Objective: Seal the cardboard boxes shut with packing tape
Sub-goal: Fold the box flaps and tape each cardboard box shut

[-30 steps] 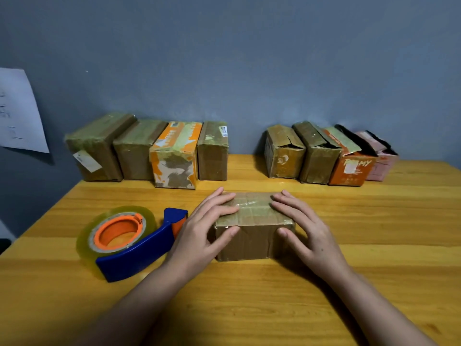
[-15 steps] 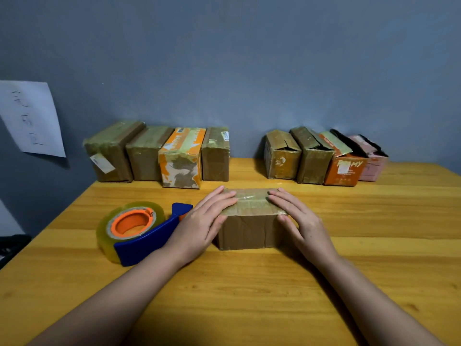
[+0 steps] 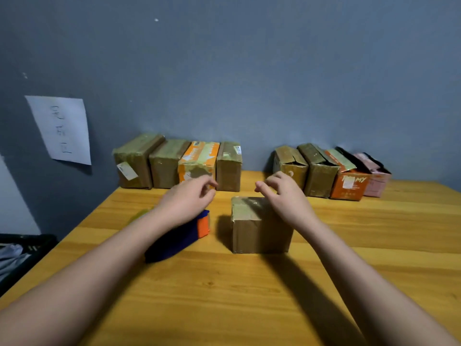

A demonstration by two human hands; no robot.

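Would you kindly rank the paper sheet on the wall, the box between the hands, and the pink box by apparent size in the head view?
1. Paper sheet
2. Box between the hands, though nearness inflates it
3. Pink box

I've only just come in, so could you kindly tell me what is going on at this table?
A person is sealing small cardboard boxes with tape at a wooden table. One taped box sits in front of them. Both hands hang above the table with loosely curled fingers and hold nothing: the left hand over the blue tape dispenser, the right hand over the box. Four taped boxes line the wall on the left; four more, flaps loose, wait on the right.
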